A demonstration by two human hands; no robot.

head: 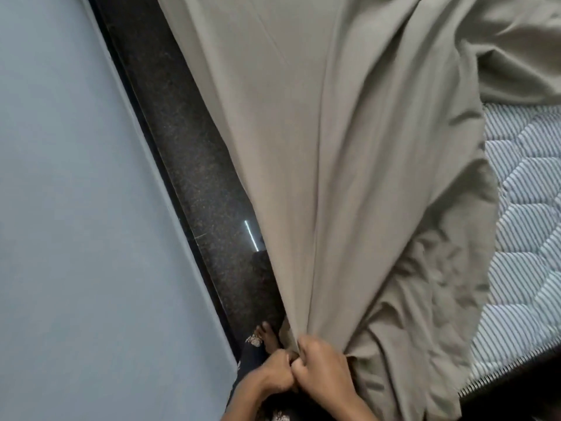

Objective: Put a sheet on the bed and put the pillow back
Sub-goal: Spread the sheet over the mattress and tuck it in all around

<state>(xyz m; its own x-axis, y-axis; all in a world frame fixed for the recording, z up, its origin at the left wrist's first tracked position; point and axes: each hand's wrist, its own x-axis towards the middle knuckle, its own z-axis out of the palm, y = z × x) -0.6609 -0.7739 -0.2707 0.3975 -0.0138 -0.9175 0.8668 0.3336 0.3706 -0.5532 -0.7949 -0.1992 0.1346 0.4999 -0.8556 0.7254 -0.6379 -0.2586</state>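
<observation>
Left hand (277, 375) and right hand (323, 367), knuckles touching, both clench the gathered edge of the taupe sheet (318, 147). The sheet stretches away, partly covering the striped mattress (528, 238). Dark floor (194, 165) runs alongside.

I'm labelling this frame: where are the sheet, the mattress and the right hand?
sheet (303, 147): head view, on its smooth, pulled-taut middle.
mattress (522, 208): head view, on the bare striped quilted top.
right hand (321, 369): head view, on the back of the hand gripping the sheet's bunched end.
</observation>
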